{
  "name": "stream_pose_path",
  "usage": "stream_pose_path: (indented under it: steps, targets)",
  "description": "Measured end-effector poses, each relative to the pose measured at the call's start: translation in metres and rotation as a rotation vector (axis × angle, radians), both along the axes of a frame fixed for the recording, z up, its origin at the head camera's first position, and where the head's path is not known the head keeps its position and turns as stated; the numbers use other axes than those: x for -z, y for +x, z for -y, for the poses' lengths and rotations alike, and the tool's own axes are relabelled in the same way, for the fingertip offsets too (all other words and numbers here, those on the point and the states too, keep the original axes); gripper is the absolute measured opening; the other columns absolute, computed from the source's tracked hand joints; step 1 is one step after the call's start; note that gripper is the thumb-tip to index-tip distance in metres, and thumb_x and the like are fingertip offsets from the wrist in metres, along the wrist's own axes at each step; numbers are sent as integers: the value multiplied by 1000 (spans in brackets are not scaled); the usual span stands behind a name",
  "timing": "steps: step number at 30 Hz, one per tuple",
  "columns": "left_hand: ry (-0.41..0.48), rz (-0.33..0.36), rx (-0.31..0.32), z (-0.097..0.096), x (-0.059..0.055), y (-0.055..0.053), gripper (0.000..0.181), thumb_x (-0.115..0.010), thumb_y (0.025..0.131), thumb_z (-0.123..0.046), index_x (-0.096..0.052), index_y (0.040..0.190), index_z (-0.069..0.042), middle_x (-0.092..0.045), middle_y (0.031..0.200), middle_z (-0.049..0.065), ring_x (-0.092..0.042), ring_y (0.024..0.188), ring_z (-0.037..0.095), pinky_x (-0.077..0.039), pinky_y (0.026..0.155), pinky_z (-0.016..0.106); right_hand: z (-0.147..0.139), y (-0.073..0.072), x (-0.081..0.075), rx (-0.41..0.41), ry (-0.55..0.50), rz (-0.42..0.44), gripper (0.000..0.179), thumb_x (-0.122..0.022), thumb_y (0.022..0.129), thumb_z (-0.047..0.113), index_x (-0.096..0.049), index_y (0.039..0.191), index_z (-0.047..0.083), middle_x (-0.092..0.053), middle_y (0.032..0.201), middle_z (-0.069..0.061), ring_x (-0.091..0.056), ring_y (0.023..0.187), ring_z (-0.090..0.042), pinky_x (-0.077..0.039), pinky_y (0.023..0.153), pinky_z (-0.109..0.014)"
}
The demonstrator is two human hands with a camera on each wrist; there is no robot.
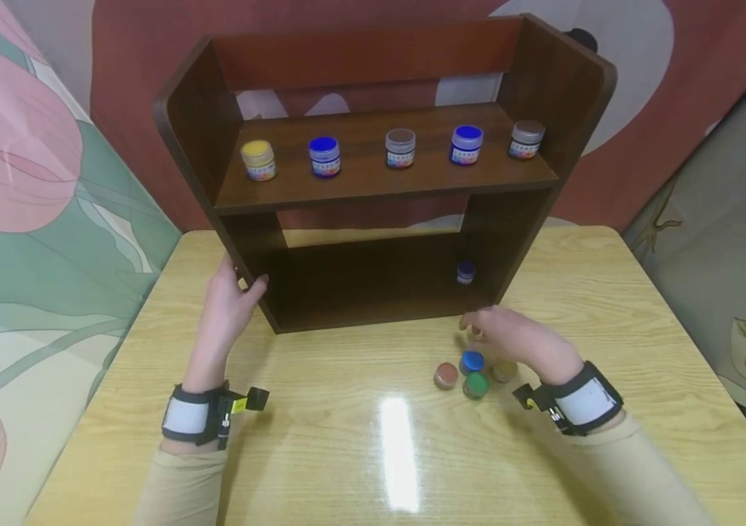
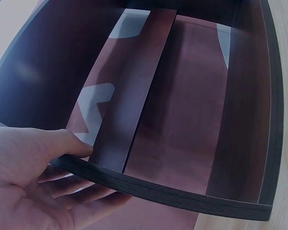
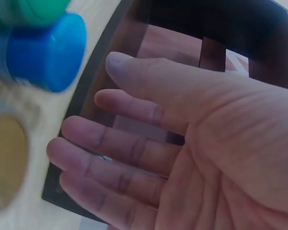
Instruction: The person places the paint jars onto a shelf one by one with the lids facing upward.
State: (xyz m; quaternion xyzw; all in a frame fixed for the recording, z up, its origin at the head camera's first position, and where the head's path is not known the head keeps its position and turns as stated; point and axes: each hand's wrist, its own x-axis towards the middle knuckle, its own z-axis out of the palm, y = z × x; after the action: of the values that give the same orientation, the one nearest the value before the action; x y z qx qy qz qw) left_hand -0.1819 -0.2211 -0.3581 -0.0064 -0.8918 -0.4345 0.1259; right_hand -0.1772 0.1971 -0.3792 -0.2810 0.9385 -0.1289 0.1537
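My left hand (image 1: 231, 303) grips the left side panel of a dark brown wooden shelf (image 1: 386, 193), thumb on the inner side and fingers outside, as the left wrist view also shows. My right hand (image 1: 514, 336) hovers by the shelf's front right corner with fingers apart and nothing in them. Just below it on the table are small paint jars: a blue jar (image 1: 472, 362), a green jar (image 1: 476, 385), a reddish-brown jar (image 1: 446, 376) and a yellowish jar (image 1: 503, 370). One dark blue jar (image 1: 466, 273) stands on the lower shelf at the right.
On the upper shelf several jars stand in a row, from a yellow jar (image 1: 259, 160) at the left to a brown-lidded jar (image 1: 527, 139) at the right. The light wood table (image 1: 320, 438) carries everything. Patterned cloth (image 1: 31, 183) hangs behind and at the sides.
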Motion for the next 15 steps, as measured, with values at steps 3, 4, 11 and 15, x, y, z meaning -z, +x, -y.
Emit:
stream_pose_path:
  steps: [3, 4, 11, 15]
  targets:
    - [-5, 0, -1, 0, -1, 0, 48, -60, 97, -10, -41, 140, -3, -53, 142, 23, -49, 137, 43, -53, 99, 58, 2, 2, 7, 4, -21, 5, 24, -71, 90, 13, -68, 109, 0, -72, 91, -7, -64, 80, -16, -59, 77, -36]
    - [-9, 4, -2, 0, -1, 0, 48, -60, 97, -11, -41, 140, -3, -53, 143, 23, -49, 137, 43, -53, 99, 58, 3, 3, 8, -2, -28, 3, 23, -72, 89, 14, -68, 108, 1, -71, 88, -6, -63, 78, -14, -58, 75, -35]
    - [-9, 21, -12, 0, -1, -1, 50, -60, 97, -11, -40, 142, -3, -52, 144, 23, -48, 137, 43, -53, 100, 58, 7, 11, 14, -37, -3, -23, 28, -75, 86, 18, -69, 110, 5, -70, 102, -10, -62, 88, -18, -56, 81, -38]
    - [-9, 15, -15, 0, -1, -1, 50, -60, 97, -11, -41, 142, -4, -52, 144, 22, -48, 137, 43, -53, 100, 58, 7, 14, 16, -14, -1, -14, 32, -76, 85, 17, -70, 114, 6, -69, 111, -13, -64, 101, -26, -57, 91, -45]
